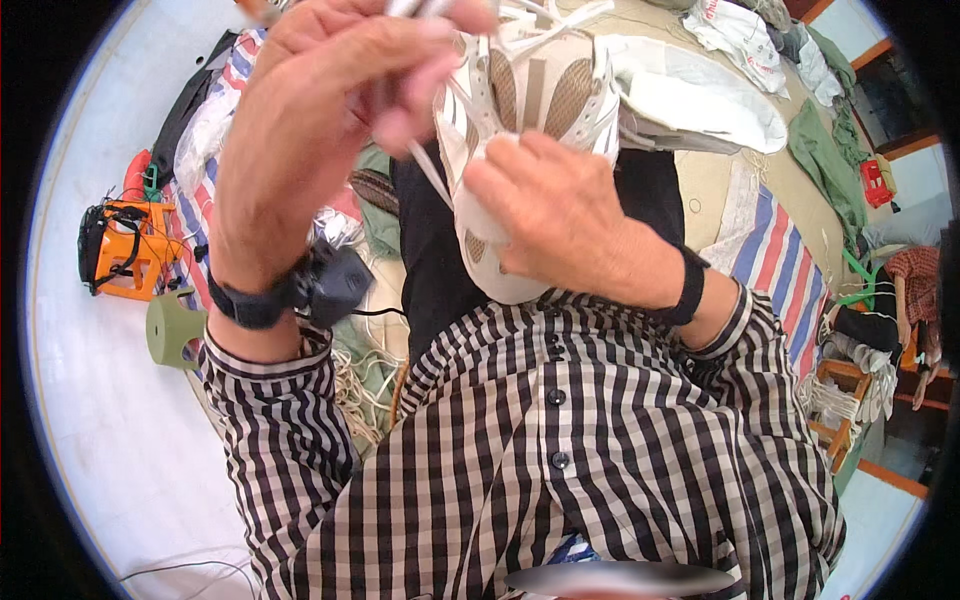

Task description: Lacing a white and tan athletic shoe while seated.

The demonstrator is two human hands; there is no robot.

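A white sneaker (512,288) with tan mesh panels rests over my lap, its toe toward me. My right hand (560,215) is closed around its front part, with the thumb side hidden. Above the shoe's left side, my left hand (365,95) is raised and somewhat blurred, its fingers pinching a white shoelace (430,172) that runs down to the shoe. More loose lace (570,20) lies across the far end of the sneaker. Just right of it sits a white, shoe-shaped piece (700,90); I cannot tell whether it is a whole shoe.
On the left stand an orange stool (150,240) and a green stool (172,330). Tangled pale cords (365,395) lie beside my left forearm. To the right are a striped sheet (785,260), green cloth (825,165), a white plastic bag (735,40) and a wooden frame with cords (838,405).
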